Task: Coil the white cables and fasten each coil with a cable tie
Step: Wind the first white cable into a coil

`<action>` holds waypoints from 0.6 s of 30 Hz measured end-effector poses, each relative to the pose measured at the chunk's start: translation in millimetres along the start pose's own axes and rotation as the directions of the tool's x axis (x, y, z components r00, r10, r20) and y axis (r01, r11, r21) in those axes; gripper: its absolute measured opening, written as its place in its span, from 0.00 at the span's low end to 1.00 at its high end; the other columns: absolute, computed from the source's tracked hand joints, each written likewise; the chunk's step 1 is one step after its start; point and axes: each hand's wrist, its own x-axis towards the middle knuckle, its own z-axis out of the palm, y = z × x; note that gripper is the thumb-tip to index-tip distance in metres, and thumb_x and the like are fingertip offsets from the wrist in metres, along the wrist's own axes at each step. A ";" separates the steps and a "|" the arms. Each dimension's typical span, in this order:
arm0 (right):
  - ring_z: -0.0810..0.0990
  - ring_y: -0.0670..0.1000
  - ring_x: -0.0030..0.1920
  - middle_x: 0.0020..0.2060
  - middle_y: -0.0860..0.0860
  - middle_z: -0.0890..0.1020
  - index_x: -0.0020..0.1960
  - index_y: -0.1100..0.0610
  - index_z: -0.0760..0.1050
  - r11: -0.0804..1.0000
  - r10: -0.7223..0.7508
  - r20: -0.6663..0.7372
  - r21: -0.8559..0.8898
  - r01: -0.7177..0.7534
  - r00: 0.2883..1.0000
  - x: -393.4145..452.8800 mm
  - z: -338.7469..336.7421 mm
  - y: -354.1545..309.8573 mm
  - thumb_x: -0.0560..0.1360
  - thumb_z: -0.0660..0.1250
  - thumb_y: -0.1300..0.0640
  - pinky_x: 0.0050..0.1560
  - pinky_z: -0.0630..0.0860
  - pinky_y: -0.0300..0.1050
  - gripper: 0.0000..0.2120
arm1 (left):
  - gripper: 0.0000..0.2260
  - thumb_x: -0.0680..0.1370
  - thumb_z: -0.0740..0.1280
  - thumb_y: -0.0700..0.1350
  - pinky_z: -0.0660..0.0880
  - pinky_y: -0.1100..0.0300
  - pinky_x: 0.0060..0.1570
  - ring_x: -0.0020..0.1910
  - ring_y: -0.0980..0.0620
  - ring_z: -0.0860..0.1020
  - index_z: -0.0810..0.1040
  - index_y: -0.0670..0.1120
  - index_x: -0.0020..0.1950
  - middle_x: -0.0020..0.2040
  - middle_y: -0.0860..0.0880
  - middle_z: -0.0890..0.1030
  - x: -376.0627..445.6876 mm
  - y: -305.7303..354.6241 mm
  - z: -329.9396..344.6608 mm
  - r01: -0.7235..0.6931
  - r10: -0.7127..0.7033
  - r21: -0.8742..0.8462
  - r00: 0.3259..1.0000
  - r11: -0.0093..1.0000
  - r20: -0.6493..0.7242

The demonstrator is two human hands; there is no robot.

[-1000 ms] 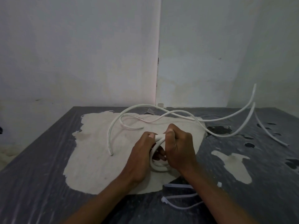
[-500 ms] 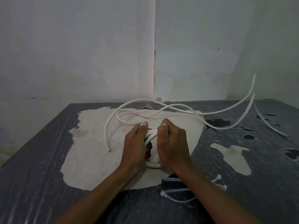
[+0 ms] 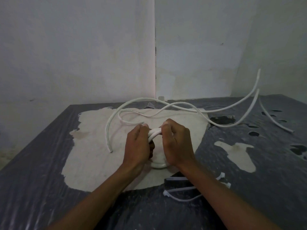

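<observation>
Left hand (image 3: 137,145) and right hand (image 3: 177,143), fingers curled, pinch the small coil (image 3: 155,132) of white cable upright over the table (image 3: 33,171), keeping its turns from springing apart. Three loose cables (image 3: 182,107) apparently trail behind; cable ties (image 3: 179,190), perhaps three, lie near.

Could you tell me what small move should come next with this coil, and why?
Probably free the right hand to pick up a cable tie nearby: both hands grip the coil, which looks wound but untied, while the left hand could hold it alone.
</observation>
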 end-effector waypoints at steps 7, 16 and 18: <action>0.66 0.43 0.24 0.22 0.44 0.65 0.29 0.47 0.61 0.998 0.059 -0.079 0.034 -0.056 0.995 -0.6 -1.3 -3.8 0.72 0.54 0.48 0.27 0.62 0.32 0.14 | 0.18 0.82 0.54 0.48 0.60 0.64 0.22 0.20 0.54 0.62 0.69 0.42 0.35 0.22 0.49 0.66 0.3 4.7 -2.5 0.143 -0.121 -0.135 0.980 0.980 0.156; 0.73 0.47 0.28 0.26 0.50 0.75 0.35 0.57 0.72 0.988 0.153 0.137 -0.008 -0.153 0.979 -4.1 -9.8 -4.9 0.76 0.56 0.41 0.31 0.72 0.46 0.21 | 0.17 0.82 0.53 0.43 0.65 0.63 0.21 0.20 0.56 0.66 0.72 0.40 0.37 0.23 0.49 0.69 -4.6 -5.5 -1.8 0.003 -0.003 -0.023 1.000 1.000 0.015; 0.76 0.46 0.32 0.30 0.48 0.79 0.37 0.52 0.76 0.979 0.195 0.216 -0.093 -0.179 0.957 4.0 -22.0 -10.8 0.78 0.59 0.41 0.36 0.74 0.44 0.18 | 0.17 0.82 0.53 0.43 0.65 0.63 0.21 0.20 0.55 0.66 0.72 0.39 0.37 0.23 0.48 0.69 -2.3 -5.8 -2.5 0.018 -0.018 -0.021 1.000 1.000 -0.005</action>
